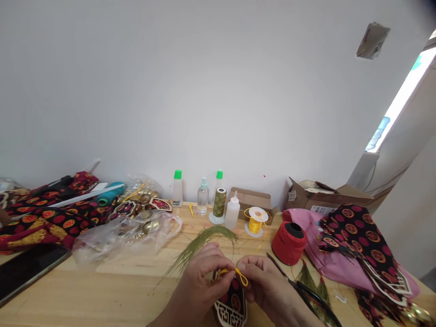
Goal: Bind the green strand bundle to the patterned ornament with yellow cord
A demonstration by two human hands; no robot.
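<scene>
Low in the head view, a yellow cord (242, 277) is tied in a knot with a small loop. My left hand (200, 279) pinches it at the knot's left side, thumb against forefinger. From the other side my right hand (264, 281) closes its fingertips at the loop. Below the cord hangs or lies a patterned black and red ornament (232, 309) with a pale fretwork edge, partly covered by my hands. Just behind my left hand, a bundle of olive-green threads (197, 243) lies on the table. Black-handled scissors (315, 297) lie beside my right forearm.
On the wooden table (112, 290) stand a yellow cord spool (255, 225), a white squeeze bottle (232, 212), an olive thread cone (220, 203) and a red thread cone (289, 243). Plastic bags with brass bells (146, 227) and a phone (30, 268) lie left; patterned fabric (354, 231) lies right.
</scene>
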